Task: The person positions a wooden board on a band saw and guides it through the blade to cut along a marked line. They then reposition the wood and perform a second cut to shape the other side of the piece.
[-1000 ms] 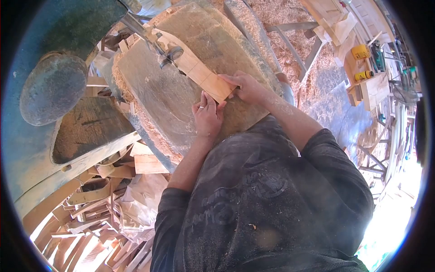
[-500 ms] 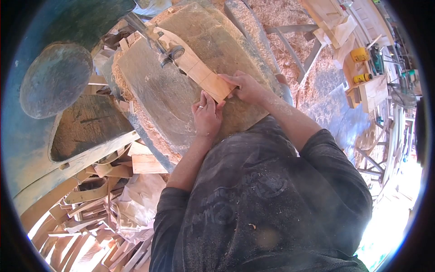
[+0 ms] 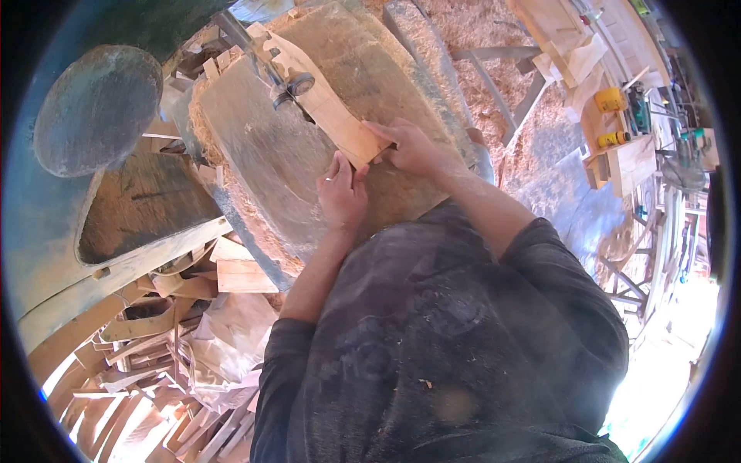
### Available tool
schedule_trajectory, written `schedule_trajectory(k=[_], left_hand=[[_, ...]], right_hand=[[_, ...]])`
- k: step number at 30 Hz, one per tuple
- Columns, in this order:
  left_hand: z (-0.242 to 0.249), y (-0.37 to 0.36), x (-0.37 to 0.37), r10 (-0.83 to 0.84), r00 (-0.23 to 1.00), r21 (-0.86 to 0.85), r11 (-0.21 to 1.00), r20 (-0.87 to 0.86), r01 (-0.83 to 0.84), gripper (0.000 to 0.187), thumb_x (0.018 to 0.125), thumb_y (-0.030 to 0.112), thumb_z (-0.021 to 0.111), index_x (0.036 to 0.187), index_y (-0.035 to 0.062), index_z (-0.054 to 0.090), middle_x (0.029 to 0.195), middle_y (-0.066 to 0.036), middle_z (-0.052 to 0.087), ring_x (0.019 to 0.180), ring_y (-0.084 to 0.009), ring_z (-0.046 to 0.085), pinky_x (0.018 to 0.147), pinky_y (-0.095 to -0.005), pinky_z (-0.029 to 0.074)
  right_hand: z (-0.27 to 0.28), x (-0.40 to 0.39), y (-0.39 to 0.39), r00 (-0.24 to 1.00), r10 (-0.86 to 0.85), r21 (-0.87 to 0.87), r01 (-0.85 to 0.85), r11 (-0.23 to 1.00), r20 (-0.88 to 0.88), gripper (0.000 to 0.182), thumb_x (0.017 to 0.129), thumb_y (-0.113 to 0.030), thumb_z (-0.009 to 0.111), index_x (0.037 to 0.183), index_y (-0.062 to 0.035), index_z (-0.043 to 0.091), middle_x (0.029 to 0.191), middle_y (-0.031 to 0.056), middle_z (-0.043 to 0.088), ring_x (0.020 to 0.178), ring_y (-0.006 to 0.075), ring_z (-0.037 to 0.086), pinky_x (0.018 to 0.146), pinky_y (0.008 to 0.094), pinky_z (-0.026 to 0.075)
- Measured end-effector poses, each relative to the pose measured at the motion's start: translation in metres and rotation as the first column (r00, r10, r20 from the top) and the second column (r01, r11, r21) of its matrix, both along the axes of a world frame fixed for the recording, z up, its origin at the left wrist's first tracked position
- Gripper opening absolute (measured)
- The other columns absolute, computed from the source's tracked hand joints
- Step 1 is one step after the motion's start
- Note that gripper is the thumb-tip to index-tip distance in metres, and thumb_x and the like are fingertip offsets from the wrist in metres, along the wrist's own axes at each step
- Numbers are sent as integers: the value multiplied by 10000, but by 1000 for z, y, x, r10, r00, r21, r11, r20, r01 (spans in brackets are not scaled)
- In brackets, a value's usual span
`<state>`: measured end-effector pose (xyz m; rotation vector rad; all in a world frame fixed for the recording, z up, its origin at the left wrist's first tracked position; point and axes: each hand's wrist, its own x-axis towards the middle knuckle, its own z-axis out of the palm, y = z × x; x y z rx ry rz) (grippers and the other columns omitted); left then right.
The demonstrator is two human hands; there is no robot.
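A pale wooden board [image 3: 332, 112] with a curved outline lies on the dusty saw table [image 3: 255, 131]. Its far part is beside the bandsaw's blade guide [image 3: 292, 86], which has a round wheel-like part; the blade itself is hard to make out. My left hand [image 3: 342, 197], wearing a ring, grips the board's near left corner with fingertips on top. At the near right corner my right hand [image 3: 413, 147] is closed on the same board, thumb toward its upper face. Parts of the right fingers are hidden.
The saw's blue body with a round dark disc [image 3: 99, 110] stands at the left. Sawdust [image 3: 486, 23] covers the floor beyond the table. Wood offcuts [image 3: 247, 275] pile up at lower left. Yellow containers [image 3: 610, 99] and tools sit at the right.
The board has slid a little farther up and left past the blade guide. Both hands have moved along with it, still holding its near end. The view has shifted slightly.
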<state>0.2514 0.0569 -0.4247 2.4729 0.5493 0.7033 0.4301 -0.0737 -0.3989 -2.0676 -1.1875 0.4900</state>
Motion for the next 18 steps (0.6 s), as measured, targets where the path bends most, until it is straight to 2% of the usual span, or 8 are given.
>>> schedule_trajectory(k=[2,5,7,8,10,13,16,18], left_hand=[[5,4,4,87,996,-106,991,33,-83,427,1029,278,710,1299,-52,711,1179,-249,767,1030,-403,744,911,-484,523],[10,16,6,206,978,-227,952,-18,-205,303,1011,281,737,1158,23,800,1049,-191,793,939,-383,752,872,-473,543],[9,26,9,246,969,-228,945,34,-233,265,1001,281,752,1098,45,821,978,-175,791,892,-369,754,837,-467,552],[8,30,11,263,963,-230,942,60,-243,248,996,281,759,1068,55,832,943,-167,790,869,-362,755,820,-464,556],[8,40,16,269,961,-233,940,60,-248,257,1014,272,745,1101,45,827,941,-199,785,866,-364,766,793,-446,568],[9,48,23,296,952,-236,933,73,-272,226,1000,259,756,1062,56,836,930,-188,785,851,-366,762,785,-449,576],[8,56,31,320,943,-233,927,86,-293,209,985,257,769,1035,68,841,923,-173,786,847,-364,759,788,-451,580],[4,63,34,325,942,-237,925,88,-297,210,983,261,772,1033,69,841,921,-173,785,847,-362,759,786,-448,582]], right_hand=[[-5,-2,11,999,-41,33,41,999,4,734,864,-115,793,1562,-195,581,1033,191,682,1056,385,641,948,464,517],[-12,-9,31,994,-110,73,108,991,19,692,905,-81,729,1570,-175,559,1061,237,685,1106,427,645,976,490,512],[-9,-8,42,989,-139,52,136,989,42,673,922,-67,701,1572,-144,546,1076,252,687,1120,443,648,983,502,513],[-12,-4,46,993,-103,79,99,992,55,659,932,-65,691,1571,-128,541,1079,259,687,1113,448,650,980,502,514],[-14,9,55,996,-40,129,29,991,86,633,952,-59,672,1569,-96,530,1083,273,688,1098,456,655,975,501,517],[-9,15,64,979,10,215,36,976,-206,660,946,-95,724,1579,-117,537,1138,266,677,1117,412,639,1001,470,506],[-11,18,73,997,-60,81,56,995,42,648,949,-56,687,1577,-103,536,1164,266,672,1100,410,642,1000,469,505],[-5,16,76,997,-79,52,78,996,16,639,950,-50,679,1572,-96,540,1149,249,688,1093,406,644,997,463,506]])
